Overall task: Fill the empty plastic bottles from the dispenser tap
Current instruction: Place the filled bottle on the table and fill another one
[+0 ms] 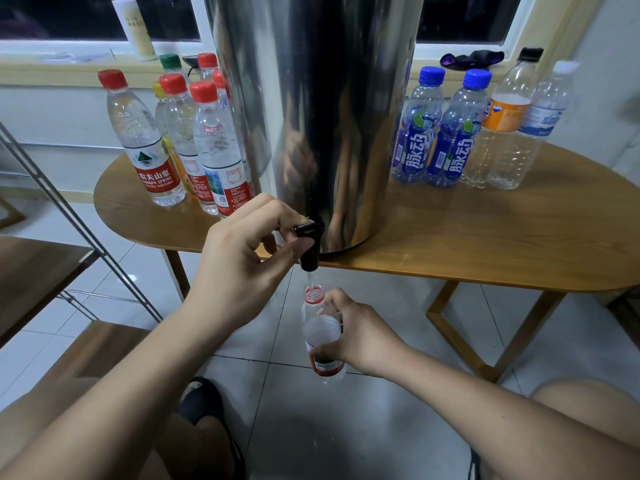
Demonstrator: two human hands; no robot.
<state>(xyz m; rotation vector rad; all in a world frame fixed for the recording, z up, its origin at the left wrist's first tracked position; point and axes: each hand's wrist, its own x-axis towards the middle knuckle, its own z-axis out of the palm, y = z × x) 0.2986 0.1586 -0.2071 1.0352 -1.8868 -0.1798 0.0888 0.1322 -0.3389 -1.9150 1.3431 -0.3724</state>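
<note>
At the far left a thin metal rack (69, 209) is slanting up over glossy pale floor tiles (346, 427). Beside it a cluster of clear, ribbed red-capped bottles (145, 140), red-labelled and looking full, is standing on the left end of the surface (485, 237). This surface is a rounded oval of light wood on angled wooden legs, sitting before a white-framed windowsill (86, 50) with dark panes. The left hand (239, 258) is reaching to the black plastic tap (310, 244), its fingers (273, 211) curling and pinching the tap's flat lever between thumb and forefinger. The tap is jutting from the base of the dispenser (311, 116), a tall cylinder of polished steel mirroring the room and standing mid-surface at the near edge. A thin stream of water is falling from the spout into the uncapped bottle (320, 327), clear plastic with a red neck ring and red label, hanging below the surface edge above the floor. The right hand (360, 334) is gripping it from the right, fingers (330, 301) wrapping round its shoulder and the thumb lying across its front just above the label. Further right, two blue-capped bottles (419, 126), an orange-labelled bottle (502, 116) and a white-capped bottle (540, 126), all looking empty, are standing together on the surface.
</note>
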